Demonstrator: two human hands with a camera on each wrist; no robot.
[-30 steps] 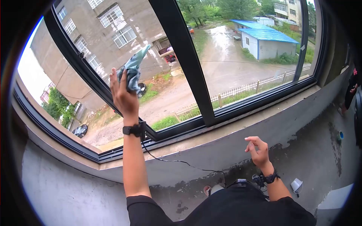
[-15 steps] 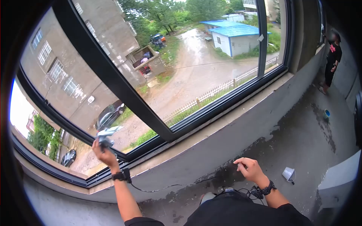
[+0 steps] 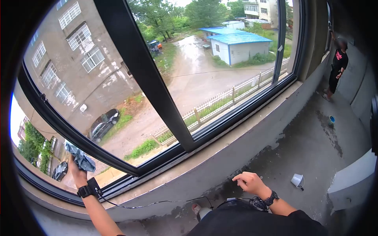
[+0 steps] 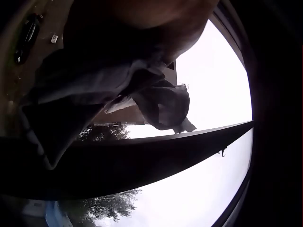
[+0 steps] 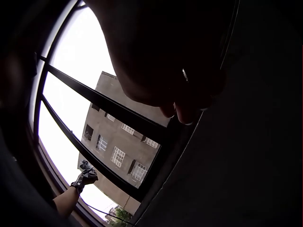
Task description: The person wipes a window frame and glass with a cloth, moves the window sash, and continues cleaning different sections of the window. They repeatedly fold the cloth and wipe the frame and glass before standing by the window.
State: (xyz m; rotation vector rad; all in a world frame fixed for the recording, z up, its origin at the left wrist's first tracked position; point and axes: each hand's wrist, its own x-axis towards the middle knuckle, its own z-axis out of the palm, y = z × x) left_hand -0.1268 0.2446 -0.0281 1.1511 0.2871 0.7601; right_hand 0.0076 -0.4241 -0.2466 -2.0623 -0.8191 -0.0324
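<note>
A crumpled grey-blue cloth point(image 3: 82, 158) is in my left hand point(image 3: 77, 175), which grips it low in the leftmost section of the window. Dark in the left wrist view, the bunched cloth point(image 4: 90, 87) has loose folds hanging from the hand. Close beside it on the right runs the slanting black frame point(image 3: 75, 133) of a window sash. My right hand point(image 3: 252, 183) hovers in front of the wall below the sill, fingers loosely bent and holding nothing. Seen from the right wrist, that hand's fingertips point(image 5: 185, 116) hang near the sill edge.
A thin cable point(image 3: 157, 204) trails from the left wrist's camera along the wall. The sill point(image 3: 220, 147) runs under the window. On the floor at right stand a white bucket point(image 3: 297, 180) and a small blue-rimmed container point(image 3: 332, 119). Another person point(image 3: 338, 65) stands at the far right window.
My left hand has come down and left with the cloth, from the middle pane past the sash frame to the leftmost section. The right hand has shifted slightly left and down in view.
</note>
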